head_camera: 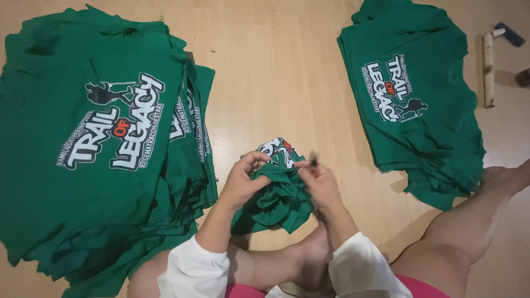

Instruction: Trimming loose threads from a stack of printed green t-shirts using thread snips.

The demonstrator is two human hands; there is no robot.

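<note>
Green shirt [279, 193] bunched in both gripping hands, left hand [245, 179], right hand [317, 179], between shirt stacks [94, 138].

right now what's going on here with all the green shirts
A person sits on a wooden floor, bunching up a green printed t-shirt between both hands. The left hand grips the gathered cloth on one side; the right hand pinches it on the other and seems to hold a small dark object, too blurred to identify. A large stack of matching shirts lies to the left, a smaller stack to the right, with a pale stick-like tool beyond it.
</note>
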